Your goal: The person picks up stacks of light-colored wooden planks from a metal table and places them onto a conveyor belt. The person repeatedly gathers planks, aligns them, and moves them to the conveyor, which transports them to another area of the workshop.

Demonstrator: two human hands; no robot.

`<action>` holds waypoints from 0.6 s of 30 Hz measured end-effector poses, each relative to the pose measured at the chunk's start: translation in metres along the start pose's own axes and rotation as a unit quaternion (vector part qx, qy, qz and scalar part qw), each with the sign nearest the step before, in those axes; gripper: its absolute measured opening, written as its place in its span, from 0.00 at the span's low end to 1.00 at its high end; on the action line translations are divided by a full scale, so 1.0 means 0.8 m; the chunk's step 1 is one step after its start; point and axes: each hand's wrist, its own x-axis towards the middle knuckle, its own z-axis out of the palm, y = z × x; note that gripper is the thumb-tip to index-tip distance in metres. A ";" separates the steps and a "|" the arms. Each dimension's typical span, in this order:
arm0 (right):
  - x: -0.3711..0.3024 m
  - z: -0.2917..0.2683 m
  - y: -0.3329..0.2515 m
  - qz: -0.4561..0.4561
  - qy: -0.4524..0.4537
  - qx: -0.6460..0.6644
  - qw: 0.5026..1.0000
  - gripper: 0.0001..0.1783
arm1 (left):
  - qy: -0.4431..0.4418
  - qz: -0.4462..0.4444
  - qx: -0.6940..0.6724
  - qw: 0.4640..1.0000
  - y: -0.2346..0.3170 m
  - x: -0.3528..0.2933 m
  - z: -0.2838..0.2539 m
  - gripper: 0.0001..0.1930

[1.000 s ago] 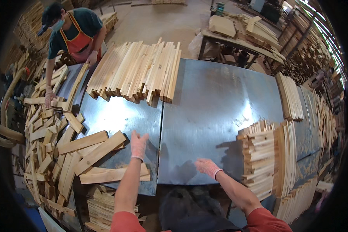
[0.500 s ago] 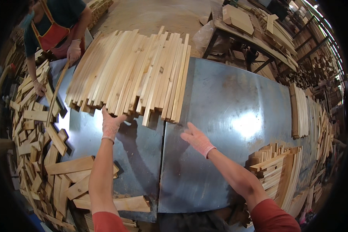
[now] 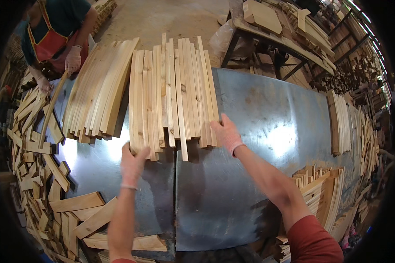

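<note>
Head view — metal table (image 3: 250, 109) bears slats (image 3: 171, 96) between both hands (image 3: 134, 164).

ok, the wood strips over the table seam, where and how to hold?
Likely both long outer sides of the strips, near the closer ends: left grip from the left, right grip from the right. They lie side by side, ends uneven, so inward pressure should beat pushing end-on.

Left hand (image 3: 133, 164): blurred; contact with grouped wood strips (image 3: 150, 101) uncertain. Co-worker (image 3: 52, 37): head mostly cut off, upper edge. Stacked slats (image 3: 324, 193), lower right: partly hidden behind right forearm (image 3: 267, 182). Left sleeve (image 3: 123, 261): largely cut off, lower edge.
</note>
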 end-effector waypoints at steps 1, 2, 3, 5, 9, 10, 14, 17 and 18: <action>0.000 -0.007 -0.027 0.001 -0.021 0.016 1.000 0.36 | -0.010 0.019 0.037 0.999 0.012 0.023 -0.010 0.58; 0.001 -0.005 -0.042 0.001 -0.038 0.033 0.999 0.36 | 0.003 0.087 0.075 0.993 0.016 0.055 -0.011 0.61; 0.020 0.021 -0.021 -0.056 0.021 0.055 0.997 0.34 | 0.007 0.145 0.080 0.986 0.011 0.094 -0.006 0.58; 0.016 0.031 -0.032 -0.063 0.017 0.073 0.995 0.34 | -0.009 0.145 0.014 0.989 0.041 0.105 0.015 0.47; 0.017 0.021 -0.001 -0.059 0.054 0.082 0.993 0.33 | -0.015 0.101 -0.015 0.995 0.061 0.059 0.036 0.43; 0.014 0.019 0.002 -0.055 0.069 0.067 0.994 0.33 | -0.024 0.099 -0.028 0.994 0.061 0.047 0.041 0.44; -0.050 -0.017 0.038 -0.027 0.017 0.035 0.999 0.33 | -0.013 0.105 -0.016 0.994 0.015 -0.024 0.058 0.46; -0.130 -0.041 0.077 -0.008 0.012 0.046 0.999 0.32 | -0.005 0.104 -0.005 0.995 -0.028 -0.112 0.067 0.48; -0.157 -0.046 0.101 -0.009 0.015 0.053 0.998 0.32 | -0.003 0.097 0.003 0.995 -0.047 -0.146 0.071 0.48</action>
